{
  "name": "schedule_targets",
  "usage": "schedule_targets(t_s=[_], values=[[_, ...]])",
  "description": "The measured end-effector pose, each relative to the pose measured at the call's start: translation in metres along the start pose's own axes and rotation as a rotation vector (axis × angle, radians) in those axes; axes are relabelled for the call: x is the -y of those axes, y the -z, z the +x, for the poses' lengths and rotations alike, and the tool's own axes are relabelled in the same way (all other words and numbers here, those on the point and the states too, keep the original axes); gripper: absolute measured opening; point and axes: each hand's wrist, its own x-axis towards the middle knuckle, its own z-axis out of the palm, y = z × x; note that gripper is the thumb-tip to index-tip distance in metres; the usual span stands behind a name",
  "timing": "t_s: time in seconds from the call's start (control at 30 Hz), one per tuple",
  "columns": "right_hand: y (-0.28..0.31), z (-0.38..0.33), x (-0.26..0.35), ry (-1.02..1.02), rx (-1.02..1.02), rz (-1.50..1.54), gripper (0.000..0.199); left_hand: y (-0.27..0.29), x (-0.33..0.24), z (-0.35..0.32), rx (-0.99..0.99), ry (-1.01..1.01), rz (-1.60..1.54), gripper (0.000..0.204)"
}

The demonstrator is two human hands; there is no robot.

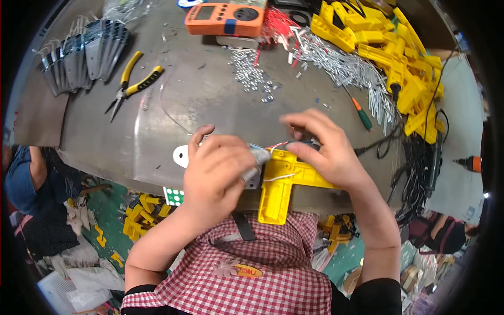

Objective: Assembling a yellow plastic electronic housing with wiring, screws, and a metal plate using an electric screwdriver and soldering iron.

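A yellow drill-shaped plastic housing half (275, 197) lies with its hollow side up at the table's near edge, its ribs showing. My left hand (218, 170) is closed round a grey rounded part (258, 159) at the housing's left end; most of that part is hidden by the fingers. Thin red, white and blue wires (276, 145) run from there toward my right hand (323, 149). That hand hovers over the housing's right side, thumb and blurred forefinger apart, beside a dark part (310, 148). A white wire (281, 177) crosses the housing.
Yellow-handled pliers (128, 84) and grey metal strips (86, 50) lie at the left. An orange meter (226, 19) stands at the back. Nuts (249, 71), metal pins (341, 63), a screwdriver (361, 114) and piled yellow housings (404, 58) fill the back right. Black cables (415, 165) hang at the right edge.
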Motion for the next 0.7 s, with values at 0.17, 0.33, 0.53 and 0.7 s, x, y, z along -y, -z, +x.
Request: schedule_targets(t_s=[0.17,0.33,0.53,0.7], values=[[0.006,-0.046,0.015,-0.174,-0.175,-0.159,0.023,-0.021,-0.015,0.001,-0.048,-0.125,0.085,0.025],[-0.014,-0.052,0.023,0.052,-0.001,-0.421,0.017,-0.028,-0.013,0.004,-0.059,-0.150,0.087,0.030],[-0.009,-0.055,0.018,-0.017,-0.058,-0.278,0.013,-0.030,-0.013,0.006,-0.053,-0.110,0.075,0.030],[-0.015,-0.046,0.029,0.056,0.006,-0.376,0.012,-0.029,-0.012,0.007,-0.049,-0.064,0.051,0.031]])
